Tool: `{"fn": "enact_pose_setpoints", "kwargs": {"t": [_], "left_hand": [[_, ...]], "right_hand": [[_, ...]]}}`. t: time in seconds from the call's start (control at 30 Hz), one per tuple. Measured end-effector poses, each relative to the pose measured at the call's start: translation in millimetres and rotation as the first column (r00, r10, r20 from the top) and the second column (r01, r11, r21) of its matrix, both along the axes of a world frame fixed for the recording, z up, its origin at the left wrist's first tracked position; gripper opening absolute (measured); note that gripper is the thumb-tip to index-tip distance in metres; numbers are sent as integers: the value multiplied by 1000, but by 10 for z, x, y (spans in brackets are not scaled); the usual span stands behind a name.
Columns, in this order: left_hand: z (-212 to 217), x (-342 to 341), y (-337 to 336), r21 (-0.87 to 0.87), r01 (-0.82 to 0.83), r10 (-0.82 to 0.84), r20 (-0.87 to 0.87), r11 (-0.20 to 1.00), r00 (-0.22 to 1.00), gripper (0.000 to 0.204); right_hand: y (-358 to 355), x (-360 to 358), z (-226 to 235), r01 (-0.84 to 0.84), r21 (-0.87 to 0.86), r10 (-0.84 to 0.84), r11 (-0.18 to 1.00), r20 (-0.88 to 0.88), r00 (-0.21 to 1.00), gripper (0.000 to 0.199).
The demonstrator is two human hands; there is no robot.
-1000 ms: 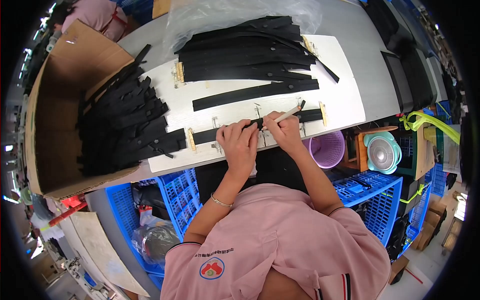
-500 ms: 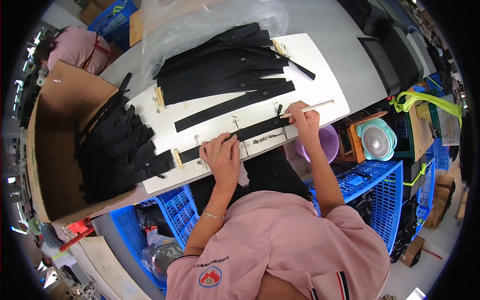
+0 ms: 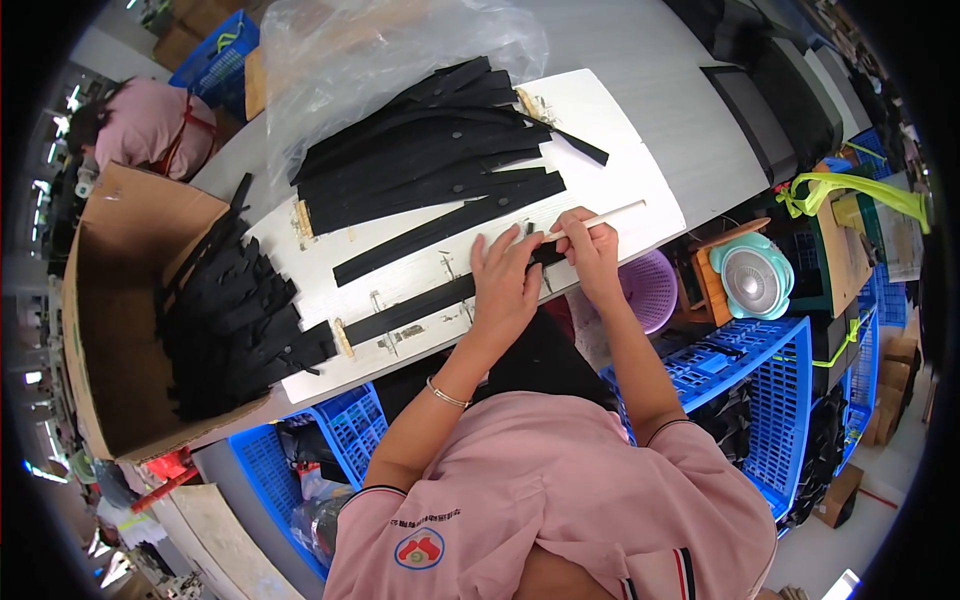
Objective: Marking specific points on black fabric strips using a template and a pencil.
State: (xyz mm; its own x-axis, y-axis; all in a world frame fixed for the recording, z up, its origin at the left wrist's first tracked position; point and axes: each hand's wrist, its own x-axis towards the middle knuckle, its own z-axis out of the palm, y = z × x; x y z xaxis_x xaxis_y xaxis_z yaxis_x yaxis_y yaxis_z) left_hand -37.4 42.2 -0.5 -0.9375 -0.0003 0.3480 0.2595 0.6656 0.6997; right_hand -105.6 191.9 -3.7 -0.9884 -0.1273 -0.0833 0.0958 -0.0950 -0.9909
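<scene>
The left hand lies flat, palm down and fingers spread, pressing on a long black strip that runs along the near edge of a white work board. The right hand is closed in a narrow pinch on a thin pale stick, which points away to the right; the stick's near end meets the strip just beside the left fingertips. The strip's far left end sits at a small tan clip near the board's corner. A second black strip lies loose on the board, apart from the hands. Behind it, a stack of black strips rests on the board, partly under a clear plastic bag. To the left, an open cardboard box holds more black strips. Blue plastic crates stand below the table edge, with a purple basket and a small teal fan to the right. Another person in a pink top is at upper left.
</scene>
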Motion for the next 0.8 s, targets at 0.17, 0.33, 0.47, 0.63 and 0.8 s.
{"fn": "enact_pose_setpoints", "kwargs": {"t": [0.17, 0.33, 0.47, 0.63, 0.8], "left_hand": [[19, 52, -77, -135, -139, 136, -29, 981, 990, 36], [-21, 63, -60, -109, -146, 135, -98, 983, 986, 23], [-25, 43, -17, -140, -169, 156, -97, 976, 983, 18], [-12, 41, 7, -146, -199, 186, -98, 969, 978, 16], [-12, 62, 11, -153, -220, 207, -98, 963, 973, 16]], "right_hand": [[-9, 7, -4, -15, 26, 16, 1000, -45, 999, 25], [-36, -9, -120, -19, 176, 64, 984, -254, 965, 24], [-53, -12, -150, 2, 243, 77, 970, -314, 946, 24], [-47, -13, -144, -7, 341, 129, 940, -337, 933, 25], [-75, -6, -130, -12, 402, 169, 915, -357, 919, 25]]}}
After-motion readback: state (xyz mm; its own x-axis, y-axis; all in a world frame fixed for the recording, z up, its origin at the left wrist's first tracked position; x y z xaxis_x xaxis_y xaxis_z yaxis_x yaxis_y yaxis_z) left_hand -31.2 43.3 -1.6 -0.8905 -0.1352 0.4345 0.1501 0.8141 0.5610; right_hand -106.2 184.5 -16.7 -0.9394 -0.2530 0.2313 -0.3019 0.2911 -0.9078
